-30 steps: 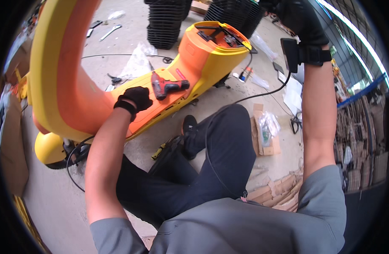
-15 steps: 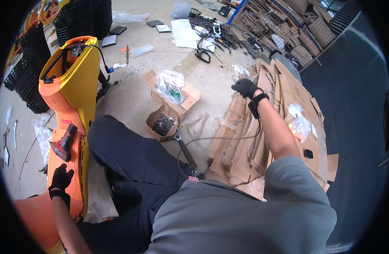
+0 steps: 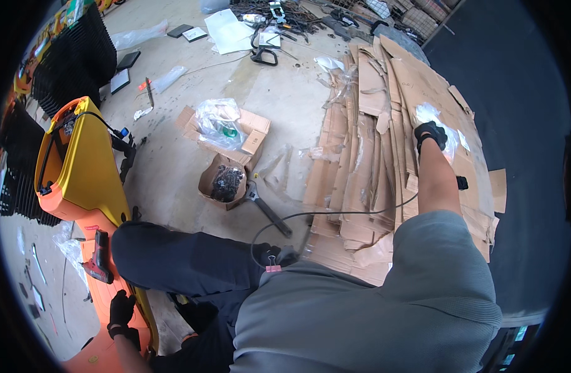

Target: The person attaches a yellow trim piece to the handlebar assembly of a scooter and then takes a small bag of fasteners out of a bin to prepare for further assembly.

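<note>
My left hand (image 3: 122,309), in a black glove, rests on the orange panel of an orange-and-yellow plastic body (image 3: 89,168), fingers loosely bent and apart, holding nothing. Just beyond it on the same panel lies a red-and-black power drill (image 3: 99,258). At the right, my gloved right hand (image 3: 429,135) is over a clear plastic bag (image 3: 450,144) on the stacked flattened cardboard (image 3: 375,143). The hand covers part of the bag; its fingertips are hidden, so its grip cannot be made out. A small black block (image 3: 462,183) sits on the cardboard beside my forearm.
On the floor ahead are an open carton (image 3: 255,123) with plastic bags and a smaller box (image 3: 207,180) of dark small parts. An adjustable wrench (image 3: 270,211) lies beside them. A cable (image 3: 335,212) crosses toward my right arm. Black stacked parts (image 3: 74,56) stand far left.
My right hand has moved right, from above the cardboard's left part to the plastic bag. My view has turned right. The left hand still rests on the orange panel behind the drill.
</note>
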`<act>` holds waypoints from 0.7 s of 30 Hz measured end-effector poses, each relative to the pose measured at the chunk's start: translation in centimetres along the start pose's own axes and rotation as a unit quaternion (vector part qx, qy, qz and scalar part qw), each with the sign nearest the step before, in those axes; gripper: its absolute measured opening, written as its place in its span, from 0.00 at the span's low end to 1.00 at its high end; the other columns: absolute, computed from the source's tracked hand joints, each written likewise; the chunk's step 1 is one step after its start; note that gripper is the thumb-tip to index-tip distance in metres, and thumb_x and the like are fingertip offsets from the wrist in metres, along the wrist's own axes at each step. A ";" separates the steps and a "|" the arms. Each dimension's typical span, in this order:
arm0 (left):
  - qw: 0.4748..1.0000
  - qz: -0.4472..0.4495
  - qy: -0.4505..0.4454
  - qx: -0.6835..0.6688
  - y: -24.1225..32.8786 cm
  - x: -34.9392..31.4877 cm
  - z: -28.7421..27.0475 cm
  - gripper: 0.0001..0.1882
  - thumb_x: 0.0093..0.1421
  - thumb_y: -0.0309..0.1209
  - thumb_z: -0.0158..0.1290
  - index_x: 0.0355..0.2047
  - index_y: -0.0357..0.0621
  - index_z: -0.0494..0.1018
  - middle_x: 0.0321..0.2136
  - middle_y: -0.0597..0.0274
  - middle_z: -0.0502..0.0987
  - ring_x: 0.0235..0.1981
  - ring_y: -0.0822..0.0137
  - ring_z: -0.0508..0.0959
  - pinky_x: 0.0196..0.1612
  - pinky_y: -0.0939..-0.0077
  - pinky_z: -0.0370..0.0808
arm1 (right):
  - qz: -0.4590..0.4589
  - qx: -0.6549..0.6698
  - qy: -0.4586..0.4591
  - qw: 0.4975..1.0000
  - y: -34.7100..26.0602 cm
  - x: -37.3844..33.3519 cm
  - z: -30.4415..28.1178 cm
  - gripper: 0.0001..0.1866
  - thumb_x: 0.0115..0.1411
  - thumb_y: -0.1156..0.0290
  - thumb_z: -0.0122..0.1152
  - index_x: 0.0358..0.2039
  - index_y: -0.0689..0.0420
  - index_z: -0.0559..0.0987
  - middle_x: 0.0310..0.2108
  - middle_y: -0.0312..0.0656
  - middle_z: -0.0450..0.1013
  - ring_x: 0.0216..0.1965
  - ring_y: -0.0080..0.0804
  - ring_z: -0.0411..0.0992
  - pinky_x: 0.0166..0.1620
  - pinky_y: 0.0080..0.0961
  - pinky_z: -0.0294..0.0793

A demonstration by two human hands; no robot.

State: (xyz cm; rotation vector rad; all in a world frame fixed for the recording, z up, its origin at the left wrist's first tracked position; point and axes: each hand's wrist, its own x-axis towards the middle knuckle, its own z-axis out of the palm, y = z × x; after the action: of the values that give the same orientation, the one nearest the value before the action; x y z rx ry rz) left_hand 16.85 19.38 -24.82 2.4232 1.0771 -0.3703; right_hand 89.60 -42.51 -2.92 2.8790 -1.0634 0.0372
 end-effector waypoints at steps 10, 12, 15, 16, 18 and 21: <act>0.997 -0.062 0.009 -0.039 1.8 -0.9 -0.7 0.25 0.55 0.42 0.53 0.46 0.35 0.70 0.42 0.39 0.75 0.45 0.46 0.74 0.47 0.60 0.71 | -0.250 0.012 0.011 0.968 7.4 29.3 11.5 0.38 0.52 0.54 0.59 0.62 0.51 0.59 0.53 0.54 0.66 0.54 0.47 0.66 0.51 0.41 0.69; 0.994 -0.106 -0.002 0.002 4.1 -2.3 -4.0 0.26 0.55 0.45 0.52 0.47 0.37 0.70 0.42 0.41 0.75 0.46 0.46 0.74 0.48 0.60 0.71 | -0.244 0.057 -0.021 0.968 4.9 28.4 16.6 0.32 0.54 0.55 0.55 0.59 0.51 0.62 0.53 0.54 0.67 0.54 0.48 0.67 0.52 0.40 0.69; 0.993 -0.121 0.013 -0.001 4.1 -3.6 -4.0 0.27 0.55 0.46 0.51 0.47 0.38 0.70 0.43 0.43 0.75 0.47 0.48 0.74 0.49 0.61 0.70 | -0.317 0.152 -0.021 0.936 0.5 30.1 15.0 0.25 0.58 0.57 0.48 0.55 0.52 0.68 0.52 0.53 0.68 0.53 0.48 0.67 0.54 0.38 0.69; 0.992 -0.119 0.021 -0.037 2.8 -3.6 -2.3 0.27 0.55 0.46 0.51 0.47 0.38 0.69 0.44 0.44 0.74 0.48 0.48 0.73 0.49 0.62 0.70 | -0.382 0.189 0.003 0.904 -0.9 31.8 10.6 0.23 0.59 0.58 0.46 0.53 0.52 0.70 0.51 0.53 0.69 0.53 0.48 0.67 0.54 0.37 0.69; 0.995 -0.092 0.026 -0.032 2.9 -1.7 -1.0 0.28 0.55 0.44 0.56 0.48 0.34 0.69 0.42 0.43 0.75 0.44 0.49 0.76 0.47 0.63 0.72 | -0.372 0.217 -0.017 0.902 -0.1 32.3 10.4 0.21 0.60 0.59 0.45 0.52 0.52 0.72 0.50 0.52 0.70 0.52 0.48 0.68 0.54 0.36 0.69; 0.987 -0.146 0.022 -0.062 3.9 -3.3 -3.9 0.28 0.56 0.43 0.56 0.49 0.35 0.68 0.43 0.43 0.75 0.44 0.51 0.76 0.47 0.64 0.72 | -0.269 0.223 -0.080 0.933 -2.9 24.4 13.1 0.21 0.59 0.60 0.47 0.51 0.53 0.72 0.49 0.50 0.70 0.51 0.46 0.68 0.52 0.35 0.69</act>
State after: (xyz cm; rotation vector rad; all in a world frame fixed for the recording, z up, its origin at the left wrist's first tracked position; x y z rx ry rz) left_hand 17.85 17.01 -18.94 2.1767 1.4364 -0.3350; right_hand 109.99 -57.17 -14.95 3.5340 -0.2562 0.0145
